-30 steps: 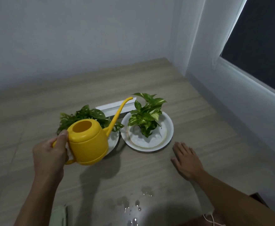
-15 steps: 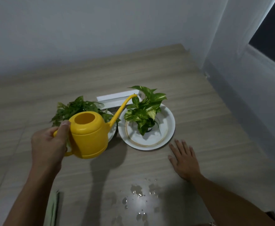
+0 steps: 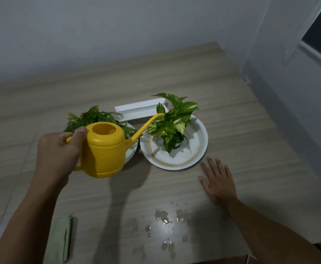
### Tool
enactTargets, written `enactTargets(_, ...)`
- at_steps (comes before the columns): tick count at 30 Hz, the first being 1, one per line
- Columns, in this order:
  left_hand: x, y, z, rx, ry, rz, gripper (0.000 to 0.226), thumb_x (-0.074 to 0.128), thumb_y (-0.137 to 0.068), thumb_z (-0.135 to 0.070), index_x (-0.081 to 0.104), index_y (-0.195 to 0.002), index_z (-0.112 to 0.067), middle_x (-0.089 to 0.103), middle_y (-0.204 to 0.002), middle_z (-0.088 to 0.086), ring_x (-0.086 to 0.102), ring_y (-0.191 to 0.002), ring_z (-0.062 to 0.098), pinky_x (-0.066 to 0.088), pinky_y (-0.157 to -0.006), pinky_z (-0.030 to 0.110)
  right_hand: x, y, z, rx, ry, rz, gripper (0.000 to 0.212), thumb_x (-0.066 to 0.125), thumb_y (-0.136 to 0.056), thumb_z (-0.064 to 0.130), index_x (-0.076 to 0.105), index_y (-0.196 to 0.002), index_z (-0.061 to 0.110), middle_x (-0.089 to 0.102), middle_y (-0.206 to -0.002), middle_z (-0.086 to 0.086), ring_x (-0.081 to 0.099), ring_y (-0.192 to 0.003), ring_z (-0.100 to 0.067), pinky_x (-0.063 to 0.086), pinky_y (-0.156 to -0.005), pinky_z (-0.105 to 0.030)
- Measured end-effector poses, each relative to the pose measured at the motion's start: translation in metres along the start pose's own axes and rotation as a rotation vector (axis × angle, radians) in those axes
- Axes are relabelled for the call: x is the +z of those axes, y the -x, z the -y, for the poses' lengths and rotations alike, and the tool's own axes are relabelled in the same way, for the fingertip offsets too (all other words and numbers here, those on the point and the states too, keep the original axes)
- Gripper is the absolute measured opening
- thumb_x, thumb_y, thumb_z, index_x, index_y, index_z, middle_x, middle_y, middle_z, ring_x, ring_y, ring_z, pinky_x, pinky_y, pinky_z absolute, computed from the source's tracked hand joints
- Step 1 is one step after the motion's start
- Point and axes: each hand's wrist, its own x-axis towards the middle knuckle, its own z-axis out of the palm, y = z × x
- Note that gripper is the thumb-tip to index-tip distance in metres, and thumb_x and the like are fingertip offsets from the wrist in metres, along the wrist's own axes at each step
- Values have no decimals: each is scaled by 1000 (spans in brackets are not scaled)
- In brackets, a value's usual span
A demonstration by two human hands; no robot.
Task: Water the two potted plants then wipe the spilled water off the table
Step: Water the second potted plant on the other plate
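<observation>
Where fingers (image 3: 79, 134) curl, watering can (image 3: 104, 151) hangs.

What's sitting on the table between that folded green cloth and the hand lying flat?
In the head view, spilled water beads on the table between the cloth and the right hand.

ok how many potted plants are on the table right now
2. The variegated plant sits on the right white plate; the darker plant is left of it, partly hidden behind the yellow watering can.
</observation>
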Motion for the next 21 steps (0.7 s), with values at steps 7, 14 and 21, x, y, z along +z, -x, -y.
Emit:
enactTargets(7,2,-9,-9,52,-54,11,65,60,-82,-53,56,-63,9,43,-51,30,44,-45,34,45,-47,51,0,1,1,-2,-23,-46,62,30,-93,57,40,-148,29,30,-160,-1,23,-149,-27,21,-117,-52)
enactTargets(14,8,-17,-21,64,-70,-2,61,60,-81,-55,62,-66,4,47,-52,30,44,-47,28,46,-49,52,-1,2,0,-13,-26,-58,62,31,-94,56,39,-149,29,30,-160,-1,22,-149,-27,22,-117,-52)
enactTargets(21,8,-26,-23,23,-83,-31,61,59,-79,-59,65,-69,1,49,-54,23,49,-52,29,51,-58,55,0,2,-1,-6,-21,-35,63,28,-94,57,34,-151,31,24,-162,1,16,-151,-25,17,-119,-51)
